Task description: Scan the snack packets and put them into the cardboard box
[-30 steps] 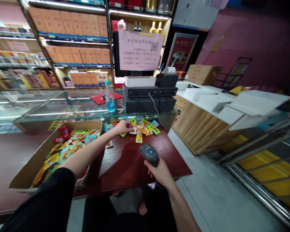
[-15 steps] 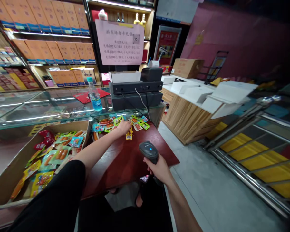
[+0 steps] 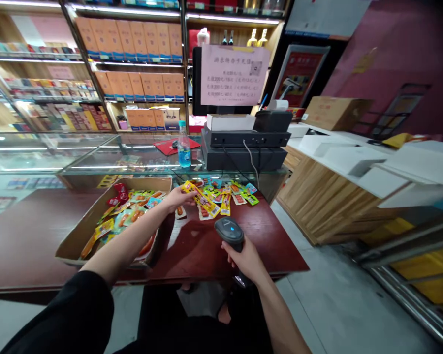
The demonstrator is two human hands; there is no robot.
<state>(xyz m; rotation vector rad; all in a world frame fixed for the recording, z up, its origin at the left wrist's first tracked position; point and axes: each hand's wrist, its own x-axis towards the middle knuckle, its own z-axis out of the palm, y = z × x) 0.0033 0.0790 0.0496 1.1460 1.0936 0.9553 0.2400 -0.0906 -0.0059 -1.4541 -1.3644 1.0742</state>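
We have a long, shiny yellow plastic packet (image 3: 204,201) slanting from our left hand (image 3: 180,197), and a dark plastic handheld scanner (image 3: 229,233), its blue light lit, held head-up in our right hand (image 3: 245,256) above the dark red desk (image 3: 280,246).

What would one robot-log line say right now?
left hand: holds yellow packet | right hand: grips scanner | box: holds snack packets
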